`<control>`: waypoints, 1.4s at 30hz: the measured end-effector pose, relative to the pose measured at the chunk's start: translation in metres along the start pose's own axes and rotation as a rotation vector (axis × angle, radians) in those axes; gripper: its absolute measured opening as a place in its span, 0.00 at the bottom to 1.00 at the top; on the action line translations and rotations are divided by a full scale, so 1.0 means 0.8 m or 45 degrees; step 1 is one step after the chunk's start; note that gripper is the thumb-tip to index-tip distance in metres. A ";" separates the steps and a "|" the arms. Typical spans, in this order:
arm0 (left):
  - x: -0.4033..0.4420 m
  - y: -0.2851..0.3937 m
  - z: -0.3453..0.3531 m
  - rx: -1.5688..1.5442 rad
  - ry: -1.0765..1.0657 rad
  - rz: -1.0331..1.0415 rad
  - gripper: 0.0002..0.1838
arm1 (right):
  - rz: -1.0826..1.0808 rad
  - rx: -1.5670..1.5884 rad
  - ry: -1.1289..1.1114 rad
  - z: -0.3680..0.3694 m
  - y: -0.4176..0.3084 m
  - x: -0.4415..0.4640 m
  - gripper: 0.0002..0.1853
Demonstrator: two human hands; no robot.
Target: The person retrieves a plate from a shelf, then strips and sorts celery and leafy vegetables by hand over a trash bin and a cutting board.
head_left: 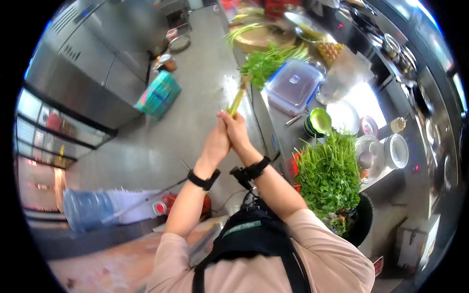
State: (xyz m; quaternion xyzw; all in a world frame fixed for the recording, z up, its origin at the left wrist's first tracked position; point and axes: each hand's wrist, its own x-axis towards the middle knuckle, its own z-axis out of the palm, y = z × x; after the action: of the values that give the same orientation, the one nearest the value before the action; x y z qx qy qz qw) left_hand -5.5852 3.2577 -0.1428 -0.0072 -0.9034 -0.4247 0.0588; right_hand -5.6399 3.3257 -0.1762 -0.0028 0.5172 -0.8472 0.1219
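My left hand (215, 142) and my right hand (236, 130) are pressed together in front of me, above the floor beside the counter. Both are closed around the lower part of a pale green celery stalk (236, 103). Its browner end points away from me, towards the counter edge. The fingers partly hide where each hand grips it. Just beyond lies a pile of leafy celery (264, 64) on the counter. To its right sits a clear plastic container (294, 84) with a blue-rimmed lid.
Green bowls (320, 121) are stacked on the counter (288, 134). A large heap of leafy greens (328, 178) rises at my right, beside a black bin (364, 219). A round wooden board (261, 38) is farther back. On the floor are a teal package (159, 95) and a water jug (88, 207).
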 end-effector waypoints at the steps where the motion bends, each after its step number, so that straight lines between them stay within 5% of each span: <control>1: 0.047 -0.043 0.027 -0.154 -0.005 -0.016 0.20 | -0.014 0.049 0.040 -0.013 -0.007 0.031 0.11; 5: 0.191 -0.036 0.039 0.082 0.030 0.430 0.15 | -0.099 0.131 0.147 -0.040 -0.019 0.171 0.12; 12: 0.435 -0.143 0.019 0.575 -0.019 0.370 0.15 | -0.181 0.059 0.352 -0.057 0.002 0.372 0.13; 18: 0.709 -0.265 0.034 0.944 0.170 0.654 0.21 | -0.285 -0.689 0.657 -0.118 0.004 0.515 0.12; 20: 0.813 -0.275 0.059 0.878 0.112 0.430 0.20 | -0.362 -1.033 0.888 -0.152 0.009 0.548 0.12; 25: 1.004 -0.333 0.131 1.067 0.128 0.526 0.16 | -0.148 -1.384 1.264 -0.245 0.010 0.605 0.11; 29: 1.079 -0.341 0.151 1.092 0.008 0.193 0.14 | 0.083 -1.375 1.395 -0.254 -0.015 0.610 0.12; 34: 1.089 -0.337 0.165 1.182 -0.274 0.296 0.19 | 0.056 -1.344 1.415 -0.261 -0.031 0.638 0.13; 38: 1.102 -0.353 0.169 1.117 -0.319 0.389 0.18 | 0.292 -1.381 1.410 -0.274 -0.024 0.688 0.15; 42: 1.095 -0.334 0.146 1.068 -0.351 0.474 0.18 | 0.229 -1.734 1.398 -0.310 -0.006 0.741 0.09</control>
State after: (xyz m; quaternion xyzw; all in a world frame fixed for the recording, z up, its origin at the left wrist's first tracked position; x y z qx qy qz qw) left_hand -6.4833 3.1447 -0.3229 -0.2006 -0.9796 -0.0007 0.0114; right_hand -6.2481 3.4208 -0.3595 0.3738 0.8940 -0.2233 -0.1061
